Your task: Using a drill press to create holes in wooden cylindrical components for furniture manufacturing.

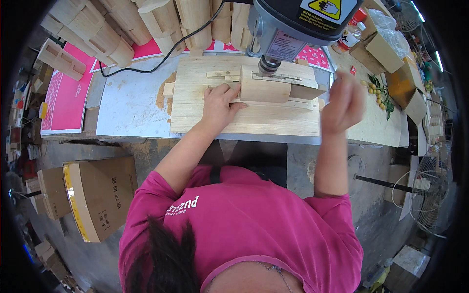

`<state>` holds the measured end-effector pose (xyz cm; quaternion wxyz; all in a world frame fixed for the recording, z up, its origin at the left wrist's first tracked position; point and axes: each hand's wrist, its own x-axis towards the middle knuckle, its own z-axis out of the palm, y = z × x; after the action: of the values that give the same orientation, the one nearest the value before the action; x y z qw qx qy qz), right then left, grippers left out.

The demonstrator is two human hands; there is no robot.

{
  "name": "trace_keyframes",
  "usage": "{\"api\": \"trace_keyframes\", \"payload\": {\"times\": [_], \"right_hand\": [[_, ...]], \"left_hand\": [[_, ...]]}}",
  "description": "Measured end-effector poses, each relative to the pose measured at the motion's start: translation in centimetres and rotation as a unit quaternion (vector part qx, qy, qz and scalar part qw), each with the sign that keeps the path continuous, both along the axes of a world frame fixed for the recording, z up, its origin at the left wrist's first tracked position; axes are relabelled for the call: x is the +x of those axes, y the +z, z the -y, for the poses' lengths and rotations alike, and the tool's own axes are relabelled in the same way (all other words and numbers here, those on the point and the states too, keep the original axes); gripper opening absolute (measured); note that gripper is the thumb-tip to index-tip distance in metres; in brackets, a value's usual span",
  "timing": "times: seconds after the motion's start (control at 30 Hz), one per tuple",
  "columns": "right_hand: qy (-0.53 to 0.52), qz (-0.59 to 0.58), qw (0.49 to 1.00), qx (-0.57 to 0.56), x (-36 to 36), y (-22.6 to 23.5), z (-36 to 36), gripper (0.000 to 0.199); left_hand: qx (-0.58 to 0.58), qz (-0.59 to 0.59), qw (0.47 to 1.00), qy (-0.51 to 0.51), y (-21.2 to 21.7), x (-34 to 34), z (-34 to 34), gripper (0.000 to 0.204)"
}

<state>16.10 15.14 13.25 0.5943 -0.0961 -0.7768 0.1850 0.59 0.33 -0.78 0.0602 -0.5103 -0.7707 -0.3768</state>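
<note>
A pale wooden block [265,91] with a rounded side lies in a fixture on a flat wooden board [273,122]. My left hand [221,105] is closed at the block's left end, its fingers and thumb against the wood. Right above the block hangs the chuck [268,65] of a drill press [295,27]; the bit's tip is hard to make out. Off the board's right side, my right hand [344,102] is raised and smeared by motion. Whether it holds anything, such as a lever, does not show.
Several shaped wooden pieces [159,24] stand at the back left, one smaller piece [61,59] beside them on pink sheets. A black cable [171,51] crosses the bench. Boxes [378,53], a bottle [349,36] and leafy yellow fruit [378,93] lie right. Cartons [100,195] and a fan [430,190] stand below.
</note>
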Motion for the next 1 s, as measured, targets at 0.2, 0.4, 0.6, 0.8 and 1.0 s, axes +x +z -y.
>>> {"api": "trace_keyframes", "payload": {"times": [0.2, 0.4, 0.6, 0.8, 1.0], "right_hand": [[-0.077, 0.106, 0.991, 0.016, -5.1, 10.2, -4.8, 0.026], [0.106, 0.092, 0.98, -0.143, -5.6, 6.9, -11.5, 0.033], [0.12, 0.444, 0.868, -0.189, 1.0, -2.8, -8.4, 0.033], [0.137, 0.427, 0.855, -0.261, 4.2, -6.8, -3.2, 0.029], [0.237, 0.228, 0.796, -0.508, 6.5, -8.9, 0.3, 0.025]], "left_hand": [[0.008, 0.184, 0.983, -0.013, 2.5, 0.7, -0.7, 0.048], [0.096, 0.315, 0.944, -0.023, 1.0, 0.7, -1.9, 0.048], [0.062, 0.277, 0.958, -0.042, 2.0, 0.4, -0.1, 0.045], [0.08, 0.237, 0.965, -0.074, 4.4, -0.9, 7.0, 0.044], [0.233, 0.478, 0.846, -0.053, 8.1, -5.2, 17.8, 0.034]]}}
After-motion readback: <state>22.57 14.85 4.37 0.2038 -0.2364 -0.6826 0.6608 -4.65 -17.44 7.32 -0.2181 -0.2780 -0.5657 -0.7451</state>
